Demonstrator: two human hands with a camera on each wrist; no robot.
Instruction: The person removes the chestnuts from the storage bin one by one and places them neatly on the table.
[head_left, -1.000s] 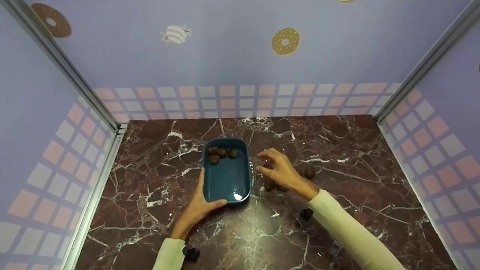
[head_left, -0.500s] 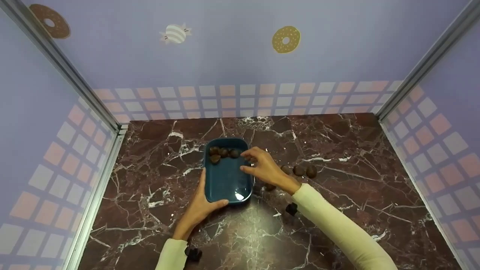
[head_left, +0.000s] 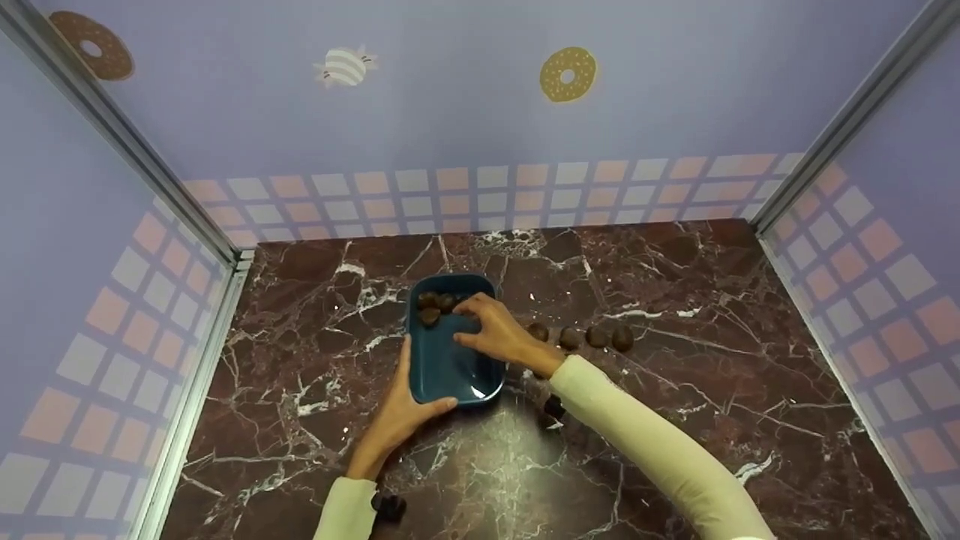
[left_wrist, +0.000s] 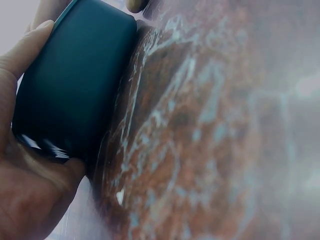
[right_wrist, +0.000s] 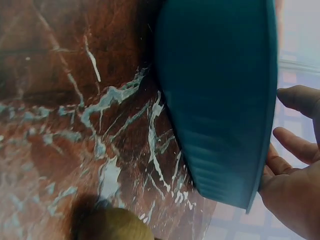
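My left hand (head_left: 401, 409) holds a deep teal rectangular dish (head_left: 446, 371) at its near left corner. Its thumb lies along the near end and its fingers along the left side; in the left wrist view the hand (left_wrist: 35, 195) hugs the dish wall (left_wrist: 75, 75). Several small round brown things (head_left: 429, 316), like fruits or nuts, sit in the dish's far part. Over the dish hangs my right hand (head_left: 491, 330), thumb and fingers parted beside them, nothing visible between. In the right wrist view those fingers (right_wrist: 300, 145) show past the dish rim.
Several more round brown things (head_left: 569, 339) lie in a row on the dark red marbled table (head_left: 675, 420), right of the dish and near my right wrist. One round thing (right_wrist: 117, 225) shows close up in the right wrist view. Patterned walls (head_left: 480, 112) enclose the table.
My right hand has moved left from above the round things on the table to inside the dish, uncovering the row. The left hand and dish have stayed put.
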